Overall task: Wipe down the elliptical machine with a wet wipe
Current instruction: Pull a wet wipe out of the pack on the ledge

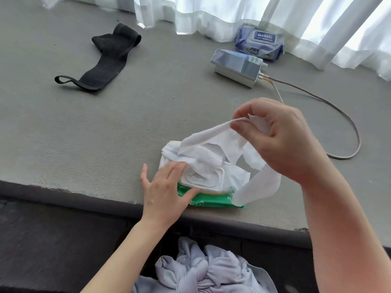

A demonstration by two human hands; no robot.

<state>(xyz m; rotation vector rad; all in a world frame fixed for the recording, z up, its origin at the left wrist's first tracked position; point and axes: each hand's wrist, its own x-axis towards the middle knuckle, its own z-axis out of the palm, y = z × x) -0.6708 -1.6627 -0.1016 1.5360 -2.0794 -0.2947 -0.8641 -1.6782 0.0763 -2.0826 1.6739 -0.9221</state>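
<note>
The wipe (213, 132) is half out of its pack (211, 199), which lies flat near the front edge of the grey ledge (105, 134), at about 6 o'clock in the view. The right hand (281, 140) has its fingers (245, 132) clamped on the wipe's upper edge, thumb against forefinger, lifting it toward 1 o'clock. The left hand (165, 189) lies at the pack's 9 o'clock side with fingers spread and fairly straight, pressing down on the pack and the bunched sheets over its opening.

The wipe looks thin, limp and very light; it drapes and stretches into a band instead of holding shape, and a long tail hangs down at 4 o'clock of the pack. Being wet, it probably clings to the next sheet, and several sheets seem to have come up together, so the pack needs holding down while one sheet is peeled free. A pinch near a corner or edge, as now, should separate it best; pulled hard, it may tear. For wiping, it would handle better folded or bunched into a pad held under flat fingers.

No elliptical machine is in view. Further back lie a black strap (105, 58) at 10 o'clock, a silver box (237, 68) with cable (338, 111) and a second wipe pack (261, 42) at 1 o'clock, below white curtains (211, 13).
</note>
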